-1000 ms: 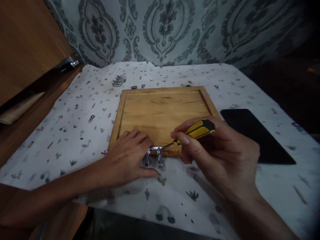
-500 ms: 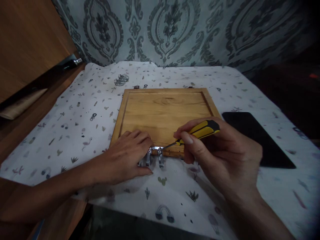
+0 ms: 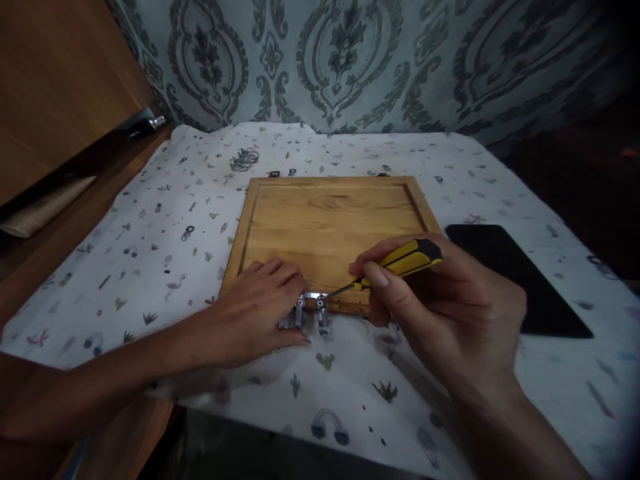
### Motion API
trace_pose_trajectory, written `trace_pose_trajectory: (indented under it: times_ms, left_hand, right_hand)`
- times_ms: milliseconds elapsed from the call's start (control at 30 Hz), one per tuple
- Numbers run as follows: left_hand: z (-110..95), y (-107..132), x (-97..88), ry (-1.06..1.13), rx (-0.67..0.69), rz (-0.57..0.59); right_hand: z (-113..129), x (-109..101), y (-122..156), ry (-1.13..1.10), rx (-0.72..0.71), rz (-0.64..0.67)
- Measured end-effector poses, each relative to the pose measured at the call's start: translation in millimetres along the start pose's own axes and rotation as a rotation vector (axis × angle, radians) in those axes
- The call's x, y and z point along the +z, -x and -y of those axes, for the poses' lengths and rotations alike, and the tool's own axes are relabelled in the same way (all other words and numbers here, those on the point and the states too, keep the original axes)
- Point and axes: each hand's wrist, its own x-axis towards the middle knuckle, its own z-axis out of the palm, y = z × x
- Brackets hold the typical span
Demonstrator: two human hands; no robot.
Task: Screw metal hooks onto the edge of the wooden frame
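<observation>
A wooden board (image 3: 325, 220) with a raised frame lies flat before me. On its near edge sits a shiny metal fitting (image 3: 323, 319) with two curved arms and what look like cross-head screws. My left hand (image 3: 263, 300) is closed over the near left edge, its fingers on the wood beside the fitting and its thumb below the edge. Part of the fitting is hidden by those fingers. In my right hand (image 3: 445, 307) is a yellow and black screwdriver (image 3: 400, 261), held tilted between thumb and fingers. Its tip points left and meets, or nearly meets, the fitting's right arm.
A black flat panel (image 3: 515, 287) lies right of the board. Behind the board's left corner is a small heap of metal pieces (image 3: 245, 159). A patterned white cloth (image 3: 165, 267) covers the surface. Wooden furniture (image 3: 65, 87) stands at the left, a patterned curtain-like backing (image 3: 345, 60) behind.
Almost nothing differs. Both hands, the screwdriver and the board keep their places, apart from a slight shift of the whole view.
</observation>
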Motion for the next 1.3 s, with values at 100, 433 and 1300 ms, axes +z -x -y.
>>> trace_pose_trajectory:
  times_ms: [100,433,1300]
  left_hand:
    - [0,-1,-0.5,0.010,-0.002,0.008]
    - [-5,-6,9.5,-0.028,-0.009,-0.075]
    - [-7,-14,4.9,-0.019,-0.031,-0.042]
  right_hand:
    - [-1,-1,0,0.000,0.002,0.013]
    - [-1,1,0,-0.039,0.019,0.024]
    - [-3,-2,-1,-0.018,0.008,0.046]
